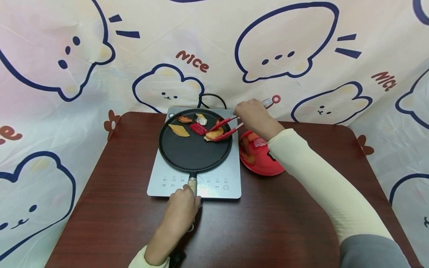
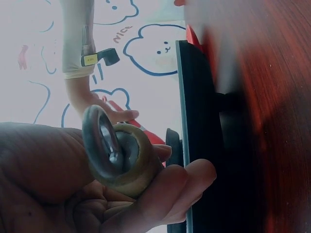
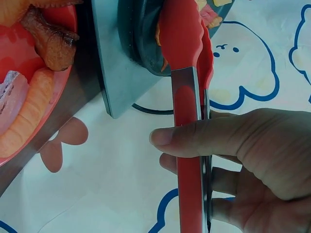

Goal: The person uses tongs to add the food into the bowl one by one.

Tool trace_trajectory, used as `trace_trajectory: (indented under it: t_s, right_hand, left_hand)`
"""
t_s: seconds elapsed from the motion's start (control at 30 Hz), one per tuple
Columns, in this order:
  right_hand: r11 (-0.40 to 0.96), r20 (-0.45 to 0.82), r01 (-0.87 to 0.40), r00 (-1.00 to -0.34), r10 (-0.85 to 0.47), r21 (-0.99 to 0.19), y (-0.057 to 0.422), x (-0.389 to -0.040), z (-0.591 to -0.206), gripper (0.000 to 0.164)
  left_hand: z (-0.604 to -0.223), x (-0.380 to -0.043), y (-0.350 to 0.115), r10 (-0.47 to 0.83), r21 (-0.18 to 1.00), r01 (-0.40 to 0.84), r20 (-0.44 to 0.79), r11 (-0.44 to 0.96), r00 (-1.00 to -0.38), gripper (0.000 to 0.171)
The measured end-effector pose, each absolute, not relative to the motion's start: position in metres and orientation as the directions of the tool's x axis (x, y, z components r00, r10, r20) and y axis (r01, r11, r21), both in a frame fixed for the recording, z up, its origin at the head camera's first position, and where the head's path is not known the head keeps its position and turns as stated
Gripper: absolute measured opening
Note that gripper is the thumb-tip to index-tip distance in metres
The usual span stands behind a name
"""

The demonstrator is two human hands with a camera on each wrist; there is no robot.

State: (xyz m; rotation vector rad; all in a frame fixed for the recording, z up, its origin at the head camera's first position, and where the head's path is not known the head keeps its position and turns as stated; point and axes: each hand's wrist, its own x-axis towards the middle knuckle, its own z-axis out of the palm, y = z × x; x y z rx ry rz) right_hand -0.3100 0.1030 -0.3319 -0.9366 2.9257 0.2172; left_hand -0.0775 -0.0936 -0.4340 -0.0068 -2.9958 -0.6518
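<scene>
A black flat frying pan [image 1: 194, 156] sits on the white induction cooker [image 1: 155, 188]. My left hand [image 1: 181, 208] grips its beige handle [image 1: 192, 183]; the left wrist view shows the metal ring [image 2: 90, 145] at the handle's end. With thumb and fingers, my right hand [image 1: 256, 117] holds red-and-steel tongs [image 3: 183, 43] over the pan's right side. The tong tips lie around a golden-brown food piece [image 1: 216, 134]. Beside it in the pan are a dark red piece [image 1: 198, 129], a yellow leaf-shaped piece [image 1: 179, 130], a grey-white piece [image 1: 201, 119] and a brown piece [image 1: 184, 119].
Right of the cooker, partly under my right forearm, stands a red plate [image 1: 268, 170] holding several foods, among them a browned drumstick [image 3: 51, 41] and an orange ridged piece [image 3: 31, 114]. A black cable [image 1: 214, 96] loops behind the cooker. Printed cloth [image 1: 221, 37] hangs behind the brown table [image 1: 285, 230].
</scene>
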Motion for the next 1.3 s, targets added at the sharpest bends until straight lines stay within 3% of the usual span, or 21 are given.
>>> trace_trajectory:
  t_s: [0.4, 1.3]
  right_hand:
    - [0.827, -0.105, -0.556, -0.830, -0.547, 0.087, 0.1036, -0.3111, -0.3333, 0.040]
    - [0.791, -0.046, -0.544, -0.831, -0.555, 0.279, 0.0958, -0.3191, -0.3389, 0.044]
  left_hand:
    - [-0.4337, -0.0768, -0.0928, -0.015, 0.421, 0.022, 0.085, 0.907, -0.996, 0.028]
    - [-0.4342, -0.0767, -0.0923, -0.017, 0.413, 0.026, 0.100, 0.910, -0.995, 0.028]
